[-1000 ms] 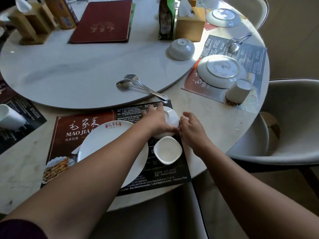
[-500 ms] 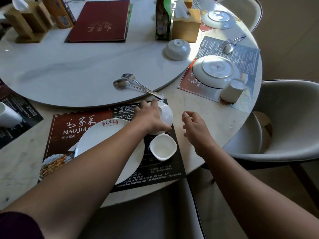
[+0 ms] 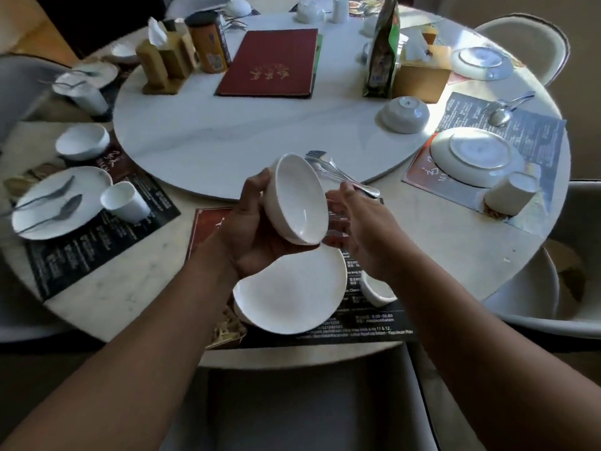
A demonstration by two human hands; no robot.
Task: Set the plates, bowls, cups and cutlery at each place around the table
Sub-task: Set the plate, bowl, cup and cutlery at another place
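Note:
My left hand (image 3: 252, 236) grips a white bowl (image 3: 297, 200) and holds it in the air, tilted so its inside faces me. My right hand (image 3: 359, 229) hovers just right of the bowl with fingers spread, holding nothing. Below them a white plate (image 3: 292, 294) lies on the dark placemat (image 3: 374, 317) at the near place. A small white sauce dish (image 3: 377, 292) sits at the plate's right, partly hidden by my right wrist. A fork and spoon (image 3: 338, 172) lie on the edge of the turntable (image 3: 211, 148) behind the bowl.
The left place has a plate with cutlery (image 3: 58, 203), a cup (image 3: 125, 201) and a bowl (image 3: 83, 141). The right place has an upturned plate (image 3: 476, 156), a cup (image 3: 510, 196) and cutlery (image 3: 502, 110). On the turntable stand an upturned bowl (image 3: 405, 113), a red menu (image 3: 271, 61) and tissue boxes. Chairs surround the table.
My left hand has lifted the bowl off the placemat and turned it towards me. My right hand has opened and moved beside it. The view has pulled back.

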